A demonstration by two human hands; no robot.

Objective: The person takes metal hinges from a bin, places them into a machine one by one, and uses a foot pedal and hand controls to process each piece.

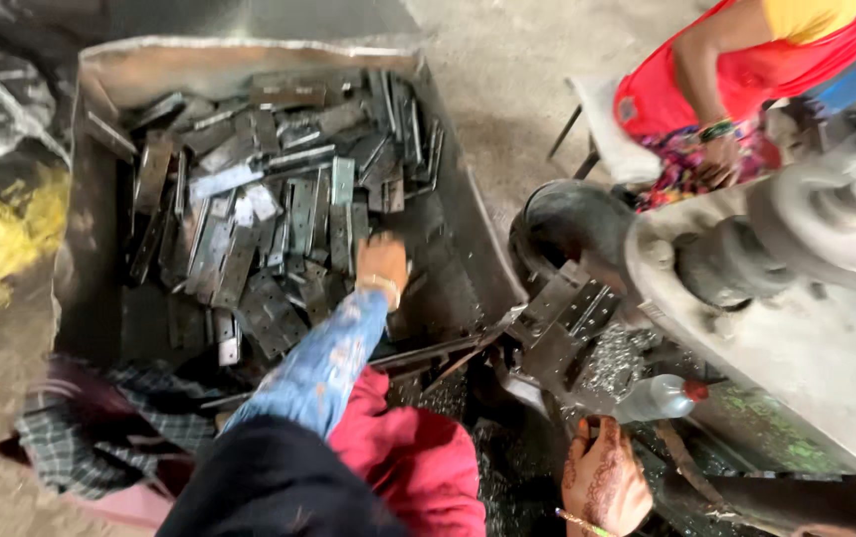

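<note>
Left hand reached into the large dented grey sheet-metal bin, fingers curled down onto the heap of flat dark steel hinge plates; whether anything was actually gripped could not be told, since the fingertips were hidden among the plates. Wore a thin gold bangle and a pale blue patterned sleeve. Heap filled the far and middle part of the bin: long narrow rectangular strips, dull grey, punched with rows of small holes, some with brighter bare faces. Most long axes ran from the bin's near edge toward its far wall, a few lay crosswise near the far wall.

Right hand, marked with dark henna patterns, rested right of the bin, near the bottom of the view, fingers loosely bent and relaxed on dark greasy ground, holding nothing visible. Just beyond it lay a clear plastic bottle with a red cap, on its side, cap pointing away from the bin. Between bottle and bin sat a small stack of perforated black plates, tilted. Farther right of the bin stood a heavy grey cast-metal press machine, rounded and smooth. Beyond it, another person's arm in red and yellow cloth.
</note>
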